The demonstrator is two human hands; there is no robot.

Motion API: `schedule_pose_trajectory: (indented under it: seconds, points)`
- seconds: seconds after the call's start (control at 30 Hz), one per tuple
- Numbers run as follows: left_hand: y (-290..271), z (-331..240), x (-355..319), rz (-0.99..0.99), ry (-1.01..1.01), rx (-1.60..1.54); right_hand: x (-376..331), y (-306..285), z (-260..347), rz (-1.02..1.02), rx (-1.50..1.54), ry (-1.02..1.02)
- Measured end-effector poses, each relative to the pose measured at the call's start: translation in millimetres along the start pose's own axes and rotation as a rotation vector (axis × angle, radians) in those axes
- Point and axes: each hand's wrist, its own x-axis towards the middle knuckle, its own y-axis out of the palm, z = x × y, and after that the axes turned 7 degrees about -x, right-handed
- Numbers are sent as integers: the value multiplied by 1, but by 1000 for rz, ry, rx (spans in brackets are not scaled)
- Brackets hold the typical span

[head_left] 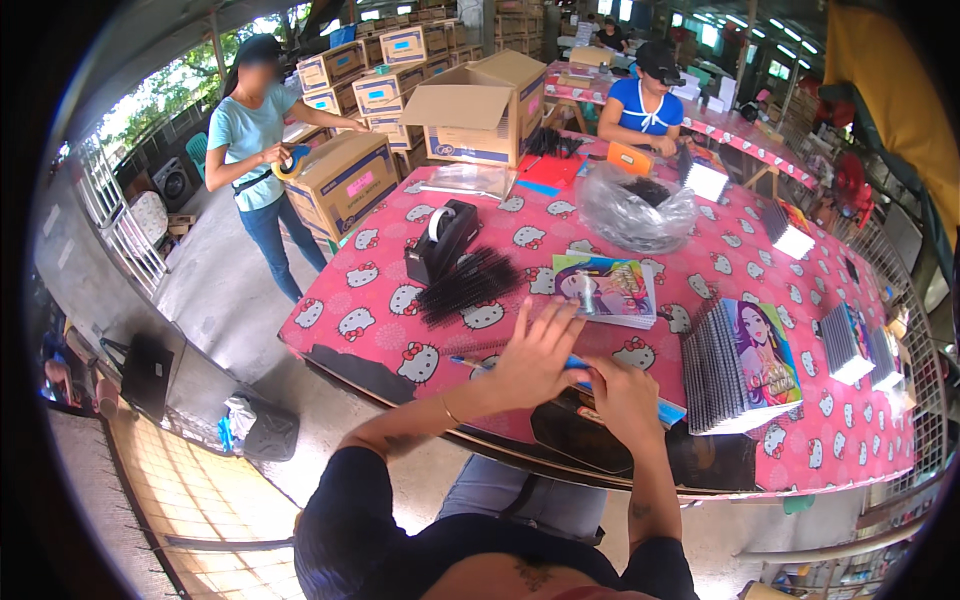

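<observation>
Near the front edge of the table, my left hand (540, 352) lies palm down, its fingers stretched forward towards a small stack of notebooks (610, 290) with a colourful illustrated cover. My right hand (625, 398) is closed beside it, thumb and fingers drawn together. A blue piece (577, 367) shows between the hands; its kind and the right hand's exact hold are hidden. A thin, blue-tipped item (468, 362) sticks out left of my left wrist. Under my right hand, a flat item with a blue edge (672, 412) is partly covered. Black spiral binding coils (470, 285) lie beyond my left hand.
A black tape dispenser (440, 243) stands behind the coils. Spiral notebooks (740, 368) are stacked at right, with a clear plastic bag (638, 212) farther back. One person (250, 150) handles tape at a carton (340, 185); another (645, 108) sits across the pink table.
</observation>
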Motion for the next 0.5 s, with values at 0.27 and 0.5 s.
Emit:
schedule_pose_trajectory:
  seconds: [0.27, 0.5]
  points:
    - [18, -3, -21, 59, -57, 116, -6, -15, -4, 92, 1, -138]
    - [26, -12, -23, 2, 27, 49, -31, -25, -29, 77, -133, -32]
